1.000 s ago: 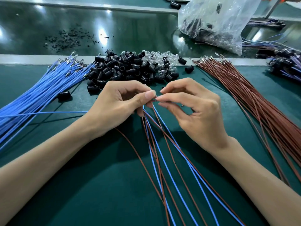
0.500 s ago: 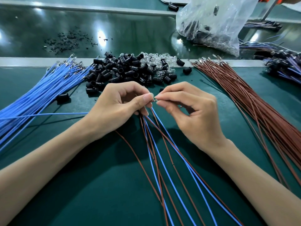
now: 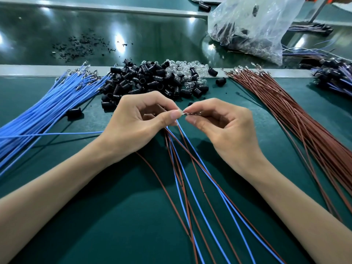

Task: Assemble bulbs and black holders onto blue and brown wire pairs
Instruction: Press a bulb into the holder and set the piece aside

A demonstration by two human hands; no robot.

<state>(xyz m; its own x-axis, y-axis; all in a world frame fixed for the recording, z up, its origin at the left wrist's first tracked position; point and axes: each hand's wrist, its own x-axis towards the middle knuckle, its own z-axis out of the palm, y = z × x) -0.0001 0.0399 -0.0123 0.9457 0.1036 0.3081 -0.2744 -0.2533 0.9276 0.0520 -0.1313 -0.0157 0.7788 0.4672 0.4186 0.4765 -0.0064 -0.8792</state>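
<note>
Green mat (image 3: 114, 235); at centre my left hand (image 3: 137, 128) pinches the blue and brown wires (image 3: 190, 141), which trail to six o'clock, and my right hand (image 3: 224, 130) pinches the tip terminal (image 3: 184, 113). Light, limp, easily bent: I'd hold close behind the metal.

My one camera sat on my head and looked forward and down across the counter (image 3: 95, 235), wide-angled and close. My left hand (image 3: 133, 128) and right hand (image 3: 224, 130) met near the middle of its frame, forearms entering from the lower corners; the wires (image 3: 170, 143) ran off the bottom edge, and the plastic bag (image 3: 257, 25) marked the far top right.
</note>
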